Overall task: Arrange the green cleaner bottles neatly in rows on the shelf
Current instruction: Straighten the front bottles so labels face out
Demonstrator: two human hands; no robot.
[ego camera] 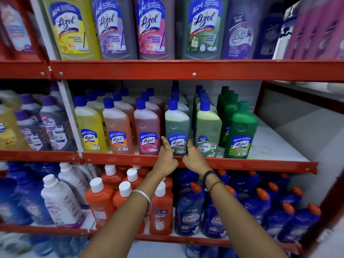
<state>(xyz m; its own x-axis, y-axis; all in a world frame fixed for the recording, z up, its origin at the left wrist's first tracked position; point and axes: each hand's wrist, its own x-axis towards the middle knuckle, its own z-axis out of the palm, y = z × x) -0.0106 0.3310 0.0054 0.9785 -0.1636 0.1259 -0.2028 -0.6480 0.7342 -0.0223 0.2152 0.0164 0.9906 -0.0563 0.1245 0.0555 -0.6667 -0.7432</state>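
- At the front lip of the middle shelf [242,165], my left hand [166,159] and right hand [194,158] flank the grey-green Lizol bottle [177,131]; fingers are spread against its lower sides, so each grip is open, pressing rather than closed round it.
- That bottle stands upright at the front of its file, label forward, blue cap on, more blue-capped bottles behind it.
- Handling, as I judge it: full of liquid, so fairly heavy; rigid plastic, smooth and likely slippery. Best taken low at the flat sides, or slid along the shelf rather than lifted.
- Just beside it on the right stands the pale green Bactin bottle [207,133], then the dark green bottle [241,133] fronting its own file; gaps between these files look uneven.
- Touching or nearly touching on the left is the pink bottle [148,133], which limits leftward movement.
- Bare shelf lies open beyond the dark green file, to the right.
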